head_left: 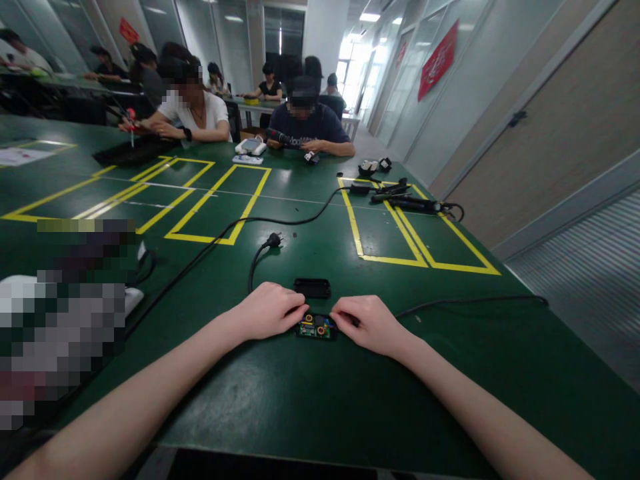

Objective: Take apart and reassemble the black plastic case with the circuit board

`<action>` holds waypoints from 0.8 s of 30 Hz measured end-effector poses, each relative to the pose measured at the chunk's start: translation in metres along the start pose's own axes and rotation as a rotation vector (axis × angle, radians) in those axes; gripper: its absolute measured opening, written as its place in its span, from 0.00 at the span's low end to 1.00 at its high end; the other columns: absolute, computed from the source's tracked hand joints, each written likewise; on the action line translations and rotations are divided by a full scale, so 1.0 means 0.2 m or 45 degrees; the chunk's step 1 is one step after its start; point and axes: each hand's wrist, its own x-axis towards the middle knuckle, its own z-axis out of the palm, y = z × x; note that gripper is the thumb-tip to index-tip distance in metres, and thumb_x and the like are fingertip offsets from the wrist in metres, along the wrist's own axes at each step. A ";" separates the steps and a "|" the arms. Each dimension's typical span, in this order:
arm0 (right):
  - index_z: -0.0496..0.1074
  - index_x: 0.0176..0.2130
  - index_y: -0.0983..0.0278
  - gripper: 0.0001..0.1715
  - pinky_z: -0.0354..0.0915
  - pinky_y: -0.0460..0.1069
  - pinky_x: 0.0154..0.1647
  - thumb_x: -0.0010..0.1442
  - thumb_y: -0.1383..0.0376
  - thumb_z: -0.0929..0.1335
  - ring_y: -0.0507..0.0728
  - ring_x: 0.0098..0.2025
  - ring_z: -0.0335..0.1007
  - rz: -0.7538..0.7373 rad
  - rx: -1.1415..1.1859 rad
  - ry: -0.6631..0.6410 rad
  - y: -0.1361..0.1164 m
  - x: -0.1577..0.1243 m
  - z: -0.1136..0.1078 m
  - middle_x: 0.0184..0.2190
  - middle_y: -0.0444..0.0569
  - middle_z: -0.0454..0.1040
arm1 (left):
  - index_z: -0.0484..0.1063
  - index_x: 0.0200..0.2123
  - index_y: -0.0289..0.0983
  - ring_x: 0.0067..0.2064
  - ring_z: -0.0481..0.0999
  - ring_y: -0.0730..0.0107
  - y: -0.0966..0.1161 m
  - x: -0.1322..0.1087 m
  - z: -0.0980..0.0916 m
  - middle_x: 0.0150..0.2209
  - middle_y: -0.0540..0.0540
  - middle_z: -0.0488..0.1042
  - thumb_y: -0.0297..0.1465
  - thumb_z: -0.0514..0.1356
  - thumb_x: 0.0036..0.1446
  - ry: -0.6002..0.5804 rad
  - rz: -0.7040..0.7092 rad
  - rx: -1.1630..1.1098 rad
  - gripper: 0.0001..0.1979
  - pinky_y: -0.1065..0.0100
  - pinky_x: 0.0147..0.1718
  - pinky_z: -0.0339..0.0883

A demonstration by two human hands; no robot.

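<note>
The cover [313, 288] is off, the board [314, 326] still in its case [319, 339], left hand [269, 311] and right hand [369, 323] pinching either end.

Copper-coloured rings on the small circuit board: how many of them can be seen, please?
2: the upper ring, nearer the left hand, and the lower ring, nearer the front edge of the circuit board. The left hand or right hand may hide others.
</note>
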 end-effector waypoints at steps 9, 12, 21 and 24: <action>0.75 0.34 0.63 0.13 0.60 0.47 0.30 0.71 0.63 0.66 0.52 0.26 0.69 0.035 -0.080 0.161 0.03 -0.01 0.01 0.25 0.44 0.74 | 0.71 0.28 0.37 0.28 0.75 0.68 -0.05 -0.01 0.00 0.25 0.48 0.75 0.35 0.51 0.73 0.190 -0.125 0.042 0.20 0.70 0.29 0.60; 0.77 0.41 0.63 0.12 0.66 0.50 0.36 0.72 0.63 0.65 0.56 0.33 0.74 0.104 -0.147 0.249 0.05 0.00 0.01 0.32 0.50 0.77 | 0.75 0.35 0.36 0.34 0.77 0.66 -0.08 -0.02 0.00 0.32 0.47 0.78 0.37 0.52 0.73 0.296 -0.291 0.045 0.18 0.69 0.32 0.65; 0.77 0.53 0.62 0.15 0.69 0.62 0.50 0.71 0.62 0.66 0.65 0.51 0.71 0.135 -0.179 0.191 0.07 0.01 0.04 0.51 0.58 0.77 | 0.78 0.45 0.37 0.37 0.78 0.67 -0.08 -0.01 0.04 0.37 0.47 0.79 0.35 0.61 0.65 0.339 -0.313 -0.312 0.10 0.69 0.37 0.72; 0.76 0.49 0.62 0.11 0.70 0.61 0.49 0.69 0.64 0.68 0.65 0.50 0.73 0.080 -0.039 0.249 0.07 0.01 0.03 0.47 0.57 0.79 | 0.77 0.42 0.36 0.34 0.78 0.70 -0.07 -0.01 0.03 0.33 0.48 0.80 0.31 0.61 0.63 0.379 -0.320 -0.606 0.07 0.71 0.33 0.72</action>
